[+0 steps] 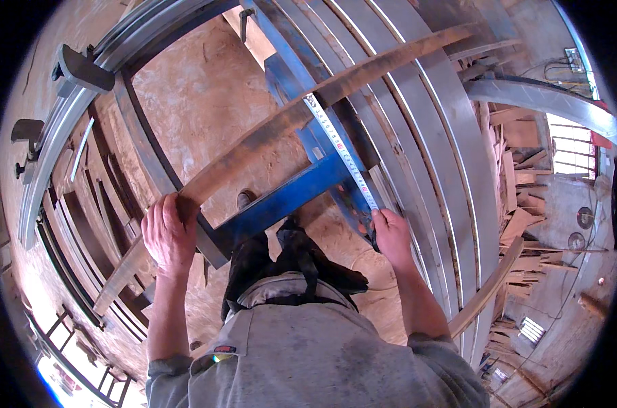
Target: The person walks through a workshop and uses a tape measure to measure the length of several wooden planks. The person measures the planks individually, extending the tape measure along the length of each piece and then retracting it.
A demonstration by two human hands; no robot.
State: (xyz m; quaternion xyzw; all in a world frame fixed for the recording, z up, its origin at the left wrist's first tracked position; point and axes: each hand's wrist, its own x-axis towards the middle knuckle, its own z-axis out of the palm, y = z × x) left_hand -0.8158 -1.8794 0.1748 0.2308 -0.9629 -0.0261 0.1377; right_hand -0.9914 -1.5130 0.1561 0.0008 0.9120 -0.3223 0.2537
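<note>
A long wooden board (267,135) runs slantwise before me, from lower left across the blue frame to the slatted metal table at upper right. My left hand (169,232) grips it near its left part, fingers curled over the edge. In my right hand (391,235) is a tape measure, its case mostly hidden by the fingers. The drawn-out tape blade (344,153) slopes up and left from that hand. Its far end meets the board's near edge, close to the metal table. Beneath the blade lies a blue steel crossbar (283,196).
The grooved metal machine table (441,153) fills the right, with another wooden board (487,290) across its near end. An aluminium fence rail (66,120) with black stops (84,69) curves along the left. Timber strips (84,224) lie left; offcuts (523,204) are piled right.
</note>
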